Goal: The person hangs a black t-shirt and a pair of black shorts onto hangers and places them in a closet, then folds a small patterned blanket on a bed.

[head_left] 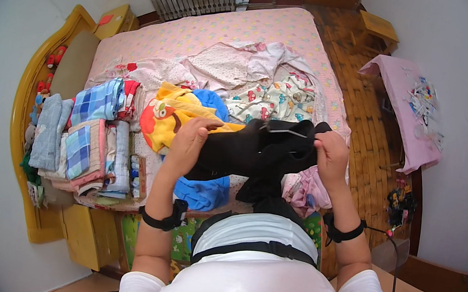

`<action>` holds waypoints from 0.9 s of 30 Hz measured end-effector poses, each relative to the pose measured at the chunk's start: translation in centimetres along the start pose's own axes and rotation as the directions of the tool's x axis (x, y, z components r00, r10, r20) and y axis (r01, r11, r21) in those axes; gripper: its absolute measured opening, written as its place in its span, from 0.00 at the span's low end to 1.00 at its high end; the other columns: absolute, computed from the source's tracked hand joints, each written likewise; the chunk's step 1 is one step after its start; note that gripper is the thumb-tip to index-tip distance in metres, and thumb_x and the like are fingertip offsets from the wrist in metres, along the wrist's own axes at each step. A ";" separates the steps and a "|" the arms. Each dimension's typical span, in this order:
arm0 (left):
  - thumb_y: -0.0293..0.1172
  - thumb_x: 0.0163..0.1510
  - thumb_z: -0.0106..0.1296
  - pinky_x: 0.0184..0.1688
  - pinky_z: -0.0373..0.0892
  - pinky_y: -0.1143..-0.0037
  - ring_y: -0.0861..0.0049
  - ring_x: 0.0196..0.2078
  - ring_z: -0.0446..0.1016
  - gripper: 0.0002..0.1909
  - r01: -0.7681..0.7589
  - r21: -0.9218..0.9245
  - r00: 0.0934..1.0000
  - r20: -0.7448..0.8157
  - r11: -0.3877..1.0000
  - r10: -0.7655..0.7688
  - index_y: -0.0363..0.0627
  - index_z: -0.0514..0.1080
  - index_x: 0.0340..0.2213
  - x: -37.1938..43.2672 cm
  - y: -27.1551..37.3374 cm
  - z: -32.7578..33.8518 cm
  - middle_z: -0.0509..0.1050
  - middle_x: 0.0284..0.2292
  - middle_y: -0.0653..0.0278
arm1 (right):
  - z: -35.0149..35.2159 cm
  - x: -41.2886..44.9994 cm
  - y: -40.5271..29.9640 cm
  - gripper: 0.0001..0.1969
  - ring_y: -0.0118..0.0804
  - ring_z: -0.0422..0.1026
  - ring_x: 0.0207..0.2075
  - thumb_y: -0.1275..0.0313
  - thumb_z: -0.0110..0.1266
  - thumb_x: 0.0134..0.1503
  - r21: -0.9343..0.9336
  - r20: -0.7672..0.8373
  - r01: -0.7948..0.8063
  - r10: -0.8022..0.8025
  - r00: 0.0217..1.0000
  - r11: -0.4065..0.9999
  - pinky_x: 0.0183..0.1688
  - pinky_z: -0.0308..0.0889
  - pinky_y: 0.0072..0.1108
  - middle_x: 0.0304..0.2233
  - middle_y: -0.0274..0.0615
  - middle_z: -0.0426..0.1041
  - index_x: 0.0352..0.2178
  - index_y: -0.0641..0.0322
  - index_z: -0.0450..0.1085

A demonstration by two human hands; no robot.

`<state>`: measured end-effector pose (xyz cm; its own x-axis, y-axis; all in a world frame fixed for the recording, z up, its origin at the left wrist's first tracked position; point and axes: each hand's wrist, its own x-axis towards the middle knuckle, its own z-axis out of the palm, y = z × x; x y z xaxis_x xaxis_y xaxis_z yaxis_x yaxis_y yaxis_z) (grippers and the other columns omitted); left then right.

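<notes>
A black garment (232,153) is stretched between my two hands above the bed. My right hand (330,156) grips its right end, beside a thin pale strip on its upper edge. At its left end, my left hand (189,145) has its thumb and fingers on the cloth; part of that grip is hidden. Behind the garment lie a yellow cloth with a red cartoon figure (157,125) and a blue cloth (202,192), partly covered. A white cloth printed with cars (265,100) is spread further back. A crumpled pink garment (308,189) lies below my right hand.
Stacks of folded cloths and blankets (90,135) stand at the left of the bed (284,21), by the yellow headboard (24,95). A small cabinet (89,233) is at the near left. On the right, a pink-covered table (396,90) holds many small items; a wooden stool (379,26) stands beyond.
</notes>
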<state>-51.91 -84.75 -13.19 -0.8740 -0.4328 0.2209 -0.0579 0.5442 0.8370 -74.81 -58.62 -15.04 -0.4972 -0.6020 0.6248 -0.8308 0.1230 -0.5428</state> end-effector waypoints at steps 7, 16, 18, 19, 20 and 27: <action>0.49 0.68 0.33 0.51 0.65 0.77 0.76 0.44 0.72 0.28 0.197 -0.304 0.976 0.156 0.932 -0.155 0.34 0.73 0.42 -2.2 -5.4 -2.9 0.75 0.40 0.62 | -2.5 -0.4 2.4 0.11 0.49 0.70 0.30 0.68 0.52 0.61 0.031 -0.083 -0.107 0.110 0.991 0.994 0.34 0.64 0.31 0.25 0.47 0.70 0.29 0.66 0.72; 0.63 0.60 0.40 0.66 0.47 0.72 0.70 0.64 0.55 0.41 0.339 -0.399 0.788 0.615 0.852 -0.025 0.41 0.59 0.61 0.1 -5.0 -2.4 0.60 0.60 0.59 | -3.6 0.3 1.6 0.10 0.45 0.66 0.26 0.69 0.52 0.60 0.101 -0.032 0.070 -0.067 0.997 0.992 0.30 0.60 0.29 0.22 0.44 0.66 0.28 0.65 0.72; 0.64 0.60 0.40 0.67 0.46 0.72 0.70 0.64 0.55 0.41 0.215 -0.300 0.828 0.560 0.929 -0.010 0.42 0.59 0.62 0.5 -6.8 -0.9 0.60 0.60 0.59 | -3.5 0.6 1.3 0.09 0.45 0.66 0.25 0.69 0.53 0.60 0.111 -0.026 0.100 -0.097 0.995 0.989 0.30 0.59 0.29 0.22 0.44 0.66 0.28 0.65 0.72; 0.65 0.59 0.41 0.67 0.44 0.72 0.70 0.64 0.55 0.42 0.090 -0.185 0.860 0.511 0.979 0.017 0.43 0.58 0.62 0.7 -7.0 -0.1 0.60 0.61 0.59 | -3.5 0.7 1.1 0.09 0.44 0.66 0.25 0.69 0.53 0.59 0.108 -0.009 0.113 -0.113 0.994 0.988 0.29 0.59 0.29 0.22 0.44 0.66 0.28 0.64 0.72; 0.65 0.59 0.41 0.67 0.46 0.72 0.70 0.64 0.56 0.42 0.101 -0.227 0.849 0.527 0.969 0.035 0.43 0.58 0.62 0.9 -7.3 0.2 0.61 0.60 0.59 | -3.5 0.8 1.0 0.09 0.44 0.65 0.25 0.69 0.54 0.59 0.105 0.008 0.127 -0.129 0.992 0.986 0.29 0.59 0.30 0.22 0.43 0.66 0.27 0.64 0.72; 0.43 0.64 0.48 0.46 0.66 0.81 0.85 0.41 0.70 0.20 0.411 -0.187 0.499 0.865 0.892 -0.048 0.37 0.72 0.47 1.3 -7.1 0.9 0.75 0.37 0.69 | -3.5 0.6 1.4 0.09 0.45 0.66 0.25 0.70 0.53 0.59 0.156 -0.004 0.095 -0.096 0.995 0.983 0.29 0.59 0.30 0.21 0.44 0.66 0.27 0.65 0.72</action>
<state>-53.06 -88.57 -19.27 -0.8509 0.3798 -0.3630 -0.3200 0.1732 0.9314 -77.16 -56.02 -13.48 -0.4160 -0.6082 0.6761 -0.8253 -0.0597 -0.5616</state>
